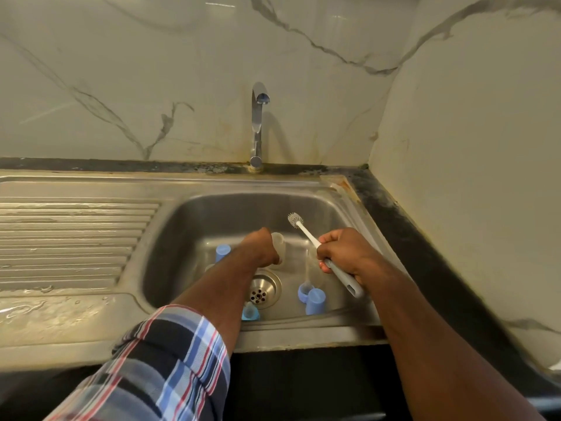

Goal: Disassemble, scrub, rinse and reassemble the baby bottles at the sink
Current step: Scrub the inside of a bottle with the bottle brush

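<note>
Scrubbing looks to be the step in hand: the left hand (263, 249) grips a clear bottle (278, 242) low over the sink (194, 214), fingers curled round its body, mouth facing away from the camera. The right hand (340, 253) clamps the grey handle of a bottle brush (306, 232), whose bristle head points up and back, apart from the bottle. Next, by my judgement, the brush head must be turned and fed into the bottle's mouth. Loose blue parts lie on the sink floor: a cap (223, 253) to the left, a ring (305, 292) touching another cap (315, 301) right of the drain (262, 291), and a piece (250, 312) half hidden by the left forearm. No water shows at the tap (258, 129). Most of the bottle is covered by the hand.
</note>
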`<state>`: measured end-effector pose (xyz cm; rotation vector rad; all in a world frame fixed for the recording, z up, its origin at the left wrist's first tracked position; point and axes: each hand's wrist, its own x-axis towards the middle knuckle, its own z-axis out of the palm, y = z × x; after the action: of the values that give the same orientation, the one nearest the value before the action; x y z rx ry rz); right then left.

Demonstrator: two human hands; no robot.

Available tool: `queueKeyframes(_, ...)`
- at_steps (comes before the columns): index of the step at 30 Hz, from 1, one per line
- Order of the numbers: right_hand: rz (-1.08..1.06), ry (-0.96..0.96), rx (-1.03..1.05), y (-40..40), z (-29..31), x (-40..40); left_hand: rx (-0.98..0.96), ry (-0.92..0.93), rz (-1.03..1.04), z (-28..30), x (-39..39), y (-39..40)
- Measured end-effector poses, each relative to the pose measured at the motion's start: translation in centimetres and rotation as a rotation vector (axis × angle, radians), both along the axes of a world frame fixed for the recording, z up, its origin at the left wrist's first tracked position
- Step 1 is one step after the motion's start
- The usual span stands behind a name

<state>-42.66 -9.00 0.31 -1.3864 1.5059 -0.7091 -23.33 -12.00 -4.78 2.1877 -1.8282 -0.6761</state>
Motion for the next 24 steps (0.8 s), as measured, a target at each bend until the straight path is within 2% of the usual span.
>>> queueKeyframes(6, 0.044, 0.018, -0.005, 0.0, -0.3, -0.1, 0.011, 0.018, 0.041, -1.7, 0.2, -2.2)
queueKeyframes(19, 0.030, -0.006, -0.010, -1.0, -0.8, 0.1, -0.028, -0.079, 0.042, -4.1, 0.1, -4.6)
queueKeyframes(24, -0.003, -0.013, -0.056, -1.2, -0.8, 0.0, -0.151, 0.056, 0.111, -3.1, -0.3, -3.8)
